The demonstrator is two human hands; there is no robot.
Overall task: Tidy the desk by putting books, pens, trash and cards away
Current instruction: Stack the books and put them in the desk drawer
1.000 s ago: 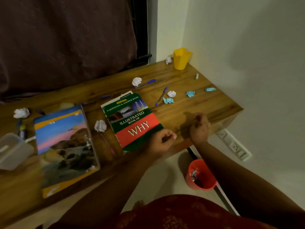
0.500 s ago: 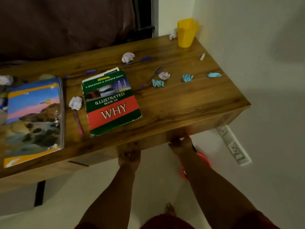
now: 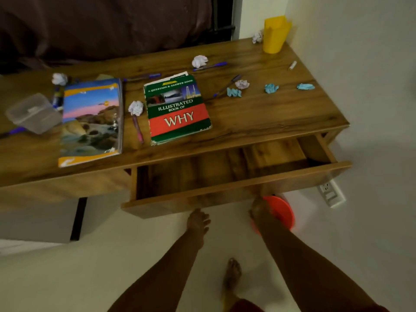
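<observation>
The desk [image 3: 270, 113] has its drawer [image 3: 202, 197] pulled out, and the inside looks bare. My left hand [image 3: 198, 221] hangs loose just below the drawer front, off the wood. My right hand [image 3: 258, 208] sits at the front's lower edge, fingers hidden under it. On top lie a green "WHY" book [image 3: 177, 109], a landscape-cover book [image 3: 92, 118], several white paper balls [image 3: 136, 108], blue scraps [image 3: 271, 88], a blue pen [image 3: 210, 66] and a pink pen [image 3: 137, 129].
A yellow cup [image 3: 275, 34] stands at the desk's far right corner by the wall. At the left edge is a clear plastic box [image 3: 33, 113]. A red bin [image 3: 283, 212] sits on the floor behind my right hand, near a wall socket [image 3: 331, 194].
Both hands dropped from the desktop to the drawer front and the drawer has slid out toward me. My left hand has come off the front.
</observation>
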